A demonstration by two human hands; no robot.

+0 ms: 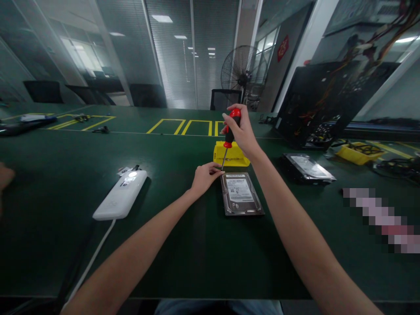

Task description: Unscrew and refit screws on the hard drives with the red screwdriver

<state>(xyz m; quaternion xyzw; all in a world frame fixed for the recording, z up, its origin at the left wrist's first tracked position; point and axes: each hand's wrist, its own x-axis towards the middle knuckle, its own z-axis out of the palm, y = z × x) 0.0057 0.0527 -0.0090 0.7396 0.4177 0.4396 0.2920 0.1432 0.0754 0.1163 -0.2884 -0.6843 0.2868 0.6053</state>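
My right hand (241,129) is wrapped round the handle of a red and black screwdriver (229,139), held almost upright with its shaft pointing down. The tip meets the far left corner of a silver hard drive (243,194) with a white label, lying flat on the green table (183,253). At that same corner the fingers of my left hand (206,177) are pinched together beside the screwdriver tip; whatever is between them is too small to make out. Just behind the drive sits a yellow tray (232,159).
A white power bank (121,197) with a cable lies left. On the right are another hard drive (308,168), a black computer case (328,100) and a yellow basket (359,153) near black cables. Another person's hand (5,176) shows at the left edge.
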